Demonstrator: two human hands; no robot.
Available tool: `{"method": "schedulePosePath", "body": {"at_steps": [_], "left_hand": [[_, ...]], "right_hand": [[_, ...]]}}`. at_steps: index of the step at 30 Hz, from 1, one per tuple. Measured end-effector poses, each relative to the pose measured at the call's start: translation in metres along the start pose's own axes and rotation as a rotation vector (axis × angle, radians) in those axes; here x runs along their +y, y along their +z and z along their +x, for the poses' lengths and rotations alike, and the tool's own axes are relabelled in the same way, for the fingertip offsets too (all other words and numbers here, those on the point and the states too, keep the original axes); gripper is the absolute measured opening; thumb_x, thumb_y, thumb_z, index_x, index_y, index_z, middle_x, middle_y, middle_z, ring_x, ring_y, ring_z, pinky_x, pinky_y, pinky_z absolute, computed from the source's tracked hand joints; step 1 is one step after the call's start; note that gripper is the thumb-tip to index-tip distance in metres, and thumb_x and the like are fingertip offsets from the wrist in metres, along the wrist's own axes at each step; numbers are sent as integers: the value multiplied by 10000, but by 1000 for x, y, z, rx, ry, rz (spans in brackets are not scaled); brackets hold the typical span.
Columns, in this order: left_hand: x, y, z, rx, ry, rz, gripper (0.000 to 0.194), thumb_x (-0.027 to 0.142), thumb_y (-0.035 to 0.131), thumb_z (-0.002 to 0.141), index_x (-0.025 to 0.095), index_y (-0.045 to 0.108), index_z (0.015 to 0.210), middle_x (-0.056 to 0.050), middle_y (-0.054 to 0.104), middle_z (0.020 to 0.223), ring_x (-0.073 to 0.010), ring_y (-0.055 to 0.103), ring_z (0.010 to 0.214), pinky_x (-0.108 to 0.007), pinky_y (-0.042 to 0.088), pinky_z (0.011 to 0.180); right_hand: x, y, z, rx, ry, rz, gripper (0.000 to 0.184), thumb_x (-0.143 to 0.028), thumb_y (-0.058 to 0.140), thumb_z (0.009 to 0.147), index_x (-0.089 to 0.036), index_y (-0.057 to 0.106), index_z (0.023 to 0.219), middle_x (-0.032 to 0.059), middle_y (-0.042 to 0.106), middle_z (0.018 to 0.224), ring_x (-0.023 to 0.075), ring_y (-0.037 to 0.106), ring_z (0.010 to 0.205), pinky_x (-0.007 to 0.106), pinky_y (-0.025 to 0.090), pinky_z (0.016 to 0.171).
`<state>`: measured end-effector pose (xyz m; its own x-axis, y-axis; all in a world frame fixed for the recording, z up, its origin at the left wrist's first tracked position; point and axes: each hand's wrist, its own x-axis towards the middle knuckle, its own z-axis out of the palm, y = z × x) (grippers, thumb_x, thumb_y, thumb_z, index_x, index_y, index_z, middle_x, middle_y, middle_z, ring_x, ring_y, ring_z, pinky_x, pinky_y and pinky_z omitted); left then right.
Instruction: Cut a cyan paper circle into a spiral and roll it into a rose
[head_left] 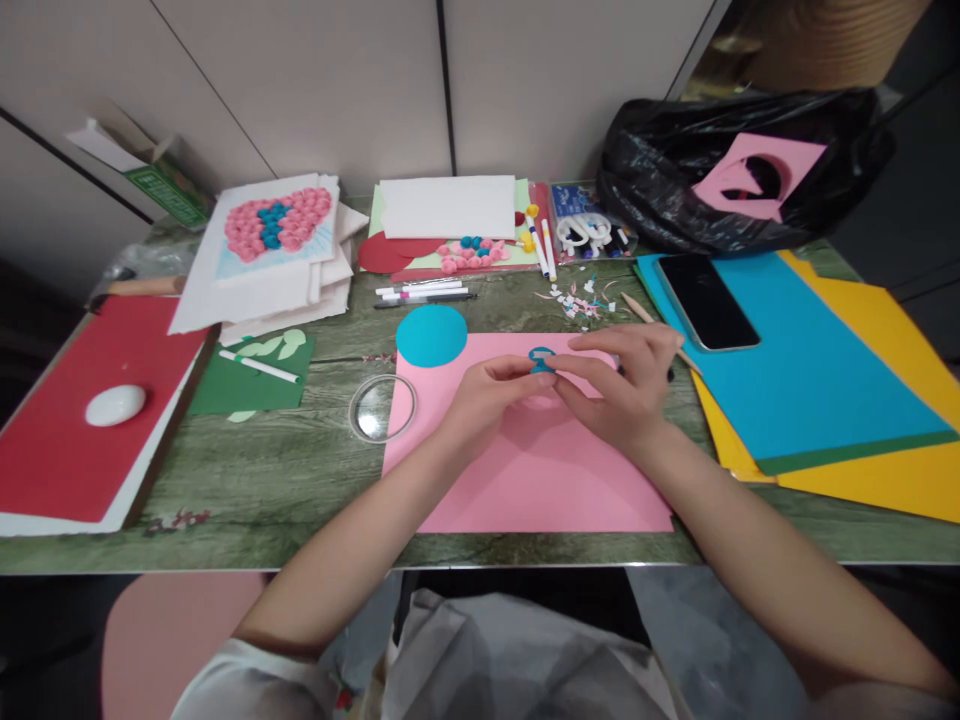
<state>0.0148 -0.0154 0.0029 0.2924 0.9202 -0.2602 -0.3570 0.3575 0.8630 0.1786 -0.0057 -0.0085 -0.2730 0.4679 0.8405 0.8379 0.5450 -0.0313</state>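
Observation:
Over the pink paper sheet (pixel 480 490), a small blue paper roll (pixel 541 356) with a pale strip on top is pinched between both hands. My left hand (pixel 491 400) grips its left side with thumb and forefinger. On its right side, the fingertips of my right hand (pixel 626 385) press against it, the other fingers raised and bent. A blue paper circle (pixel 431 335) overlaps the sheet's upper left corner. Below that circle, a roll of tape (pixel 382 408) lies flat across the sheet's left edge.
Paper scraps (pixel 577 300) and a pencil (pixel 637 308) lie behind my hands. A phone (pixel 709 300) rests on blue sheets (pixel 825 390) at right. Behind stands a black bag (pixel 652 180). At left are a rosette picture (pixel 274 230) and a white oval object (pixel 115 405) on red paper.

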Motion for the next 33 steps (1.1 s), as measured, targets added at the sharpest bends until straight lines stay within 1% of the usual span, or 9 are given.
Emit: {"method": "schedulePosePath", "body": {"at_steps": [3,5,7,12,18,21,26,29,33], "left_hand": [[-1,2,-1,35,20,-1,162,261,812,573,178,712,669,15,645,658,-100,561,652,-282,419,743],[-3,2,-1,53,32,-16,181,260,814,567,187,721,704,16,667,695,-103,574,675,-284,423,762],[-6,2,0,65,42,-22,203,258,813,568,186,729,739,5,689,741,-111,587,706,-284,429,769],[-10,2,0,101,131,57,210,254,802,586,180,734,771,-15,702,785,-124,592,730,-275,445,736],[-8,2,0,122,204,141,153,285,769,649,208,740,778,-15,708,822,-135,604,779,-274,451,744],[-8,2,0,104,201,119,136,300,753,676,205,741,773,-19,709,825,-138,607,796,-278,444,768],[-11,2,1,90,146,42,150,288,778,642,208,744,764,-10,711,807,-127,597,766,-275,431,762],[-14,1,2,66,128,-24,158,276,790,625,214,744,764,0,712,805,-117,596,775,-267,429,777],[-13,2,2,51,82,-77,171,281,800,604,216,739,750,7,702,785,-108,586,737,-259,434,735]], "right_hand": [[1,1,1,78,-66,39,210,-258,679,761,-386,682,928,-43,677,833,168,543,853,345,368,788],[1,2,1,123,-110,47,256,-237,720,720,-363,676,938,-50,679,830,159,554,838,347,372,784],[2,2,2,142,-128,38,255,-227,740,696,-339,677,916,-46,682,817,162,564,824,355,371,774],[2,0,2,115,-125,14,206,-228,691,756,-341,676,928,-27,675,820,168,554,839,367,350,760],[2,-3,3,105,-131,15,234,-245,707,751,-338,670,963,-24,669,847,164,538,857,371,340,775],[1,-3,2,94,-101,52,232,-241,695,764,-333,674,976,-19,672,859,169,542,870,380,338,791],[-2,-4,3,84,-22,68,128,-272,692,765,-332,695,878,-16,678,837,177,544,854,378,344,789],[-3,-5,5,114,-37,87,129,-247,718,734,-304,690,847,-8,672,828,187,543,844,375,360,772],[-3,-6,8,139,-67,97,127,-219,718,728,-286,683,830,-2,661,839,191,526,849,367,373,761]]}}
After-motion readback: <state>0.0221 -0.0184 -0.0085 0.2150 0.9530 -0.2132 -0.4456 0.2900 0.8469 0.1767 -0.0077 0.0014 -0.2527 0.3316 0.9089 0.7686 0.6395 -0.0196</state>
